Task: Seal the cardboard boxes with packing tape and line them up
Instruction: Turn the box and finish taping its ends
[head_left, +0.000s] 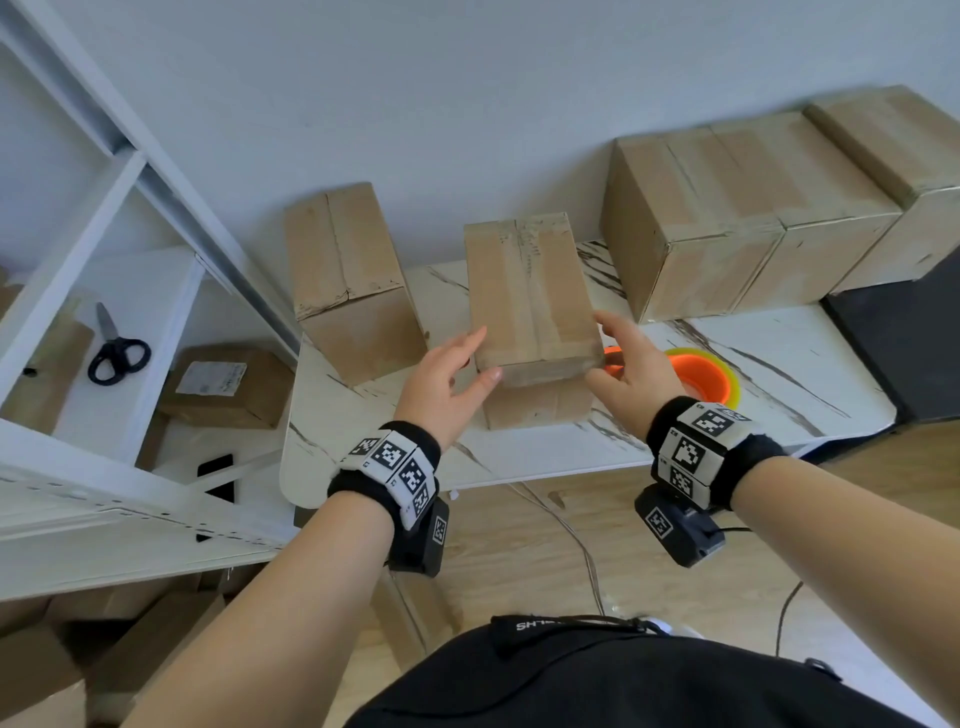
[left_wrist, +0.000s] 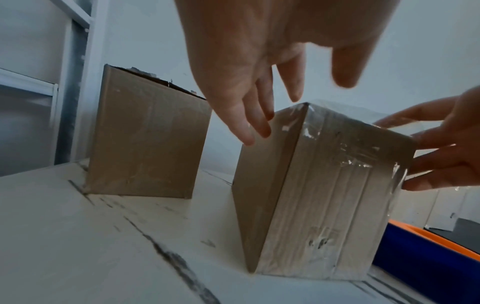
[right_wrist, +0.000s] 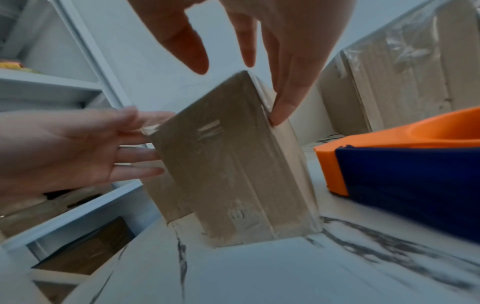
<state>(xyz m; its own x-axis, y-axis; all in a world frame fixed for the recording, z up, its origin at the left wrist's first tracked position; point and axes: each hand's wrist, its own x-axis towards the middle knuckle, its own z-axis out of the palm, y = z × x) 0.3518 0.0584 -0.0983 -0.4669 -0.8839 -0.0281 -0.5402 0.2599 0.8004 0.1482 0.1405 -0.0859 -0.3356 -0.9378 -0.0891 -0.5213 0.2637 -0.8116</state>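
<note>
box (head_left: 530, 306) stood upright on the table (head_left: 779, 374), its top seam and near face already under clear tape, so the step in hand looked like moving it into the row. left hand (head_left: 447, 374) sat at the box's left edge with fingers straight and spread, thumb against the near top corner, gripping nothing. right hand (head_left: 631, 364) flanked the box's right edge, also spread, one fingertip touching that edge in the right wrist view. to do it well, both palms probably needed to press flat on opposite side walls, low enough that the tall box would not tip, then slide it toward the taped boxes (head_left: 737, 218) lined up right of the box by the wall. dispenser (head_left: 701, 376) lay just right of the box and could snag the path. spare box (head_left: 348, 280), left of the box, appeared untaped.
</note>
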